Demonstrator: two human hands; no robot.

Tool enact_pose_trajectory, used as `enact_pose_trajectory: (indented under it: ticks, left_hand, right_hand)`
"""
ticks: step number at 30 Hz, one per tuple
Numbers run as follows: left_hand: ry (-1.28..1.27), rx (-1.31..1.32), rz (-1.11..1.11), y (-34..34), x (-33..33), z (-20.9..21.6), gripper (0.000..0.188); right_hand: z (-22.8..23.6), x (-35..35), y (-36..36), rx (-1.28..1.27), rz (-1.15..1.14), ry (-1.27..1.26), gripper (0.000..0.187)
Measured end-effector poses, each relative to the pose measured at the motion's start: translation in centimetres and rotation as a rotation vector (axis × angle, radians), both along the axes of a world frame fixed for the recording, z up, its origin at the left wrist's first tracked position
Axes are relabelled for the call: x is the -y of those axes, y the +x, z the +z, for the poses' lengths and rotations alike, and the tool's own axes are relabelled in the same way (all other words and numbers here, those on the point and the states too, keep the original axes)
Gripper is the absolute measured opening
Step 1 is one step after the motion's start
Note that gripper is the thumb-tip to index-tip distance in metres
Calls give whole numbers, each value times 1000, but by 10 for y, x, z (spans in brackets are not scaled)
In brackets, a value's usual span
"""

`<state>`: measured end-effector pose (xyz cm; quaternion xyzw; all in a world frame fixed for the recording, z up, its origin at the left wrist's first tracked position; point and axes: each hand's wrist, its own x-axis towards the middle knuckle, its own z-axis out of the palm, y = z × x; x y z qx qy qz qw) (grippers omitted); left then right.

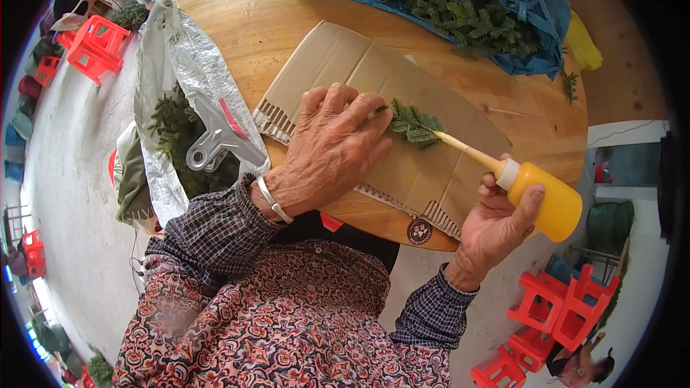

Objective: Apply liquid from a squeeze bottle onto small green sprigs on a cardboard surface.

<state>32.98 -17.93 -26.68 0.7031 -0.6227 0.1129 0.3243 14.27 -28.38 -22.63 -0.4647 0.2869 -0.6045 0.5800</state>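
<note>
My right hand (492, 226) is wrapped round a yellow squeeze bottle (550, 205) with a white collar and a long pale nozzle. The bottle is tilted, and its nozzle tip meets the right end of a small green fir sprig (415, 124). At the sprig's other end, my left hand (334, 144) rests over the cardboard with fingers bent and pinched on it; the fingertips are partly hidden. Beneath both lies a flat piece of brown cardboard (424, 179) with torn, corrugated edges.
A blue bag (539, 21) full of fir sprigs (460, 3) sits at the table's far side. Left of the table (237, 36), a white sack (169, 50) with more greenery is held by a grey clip (215, 136). Red stools (535, 302) stand on the floor.
</note>
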Motion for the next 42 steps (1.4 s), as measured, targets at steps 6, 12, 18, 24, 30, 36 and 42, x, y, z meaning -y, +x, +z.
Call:
enact_pose_trajectory:
  ticks: [6,12,18,24,30,36,42]
  left_hand:
    - [-18,-13,-5,-1,0,0,30]
    - [-11,-15,7,-2,1,1,29]
    - [-27,-59,-4,-2,1,-1,28]
    - [-9,-63,2,-2,0,3,27]
    - [-4,-64,6,-3,1,2,26]
    - [-42,-23,-6,-2,3,-3,23]
    - [-23,-33,-12,-4,0,6,26]
  right_hand:
    - [-1,-6,16,-38,-8,-25,37]
    - [-1,-4,11,-91,41,-4,35]
    - [1,-1,6,-111,-13,-21,33]
    - [3,2,0,-126,-50,-33,34]
    - [0,5,-5,-145,-44,-34,35]
    - [0,12,-10,-4,34,83,37]
    - [-1,14,-9,-11,-3,128,34]
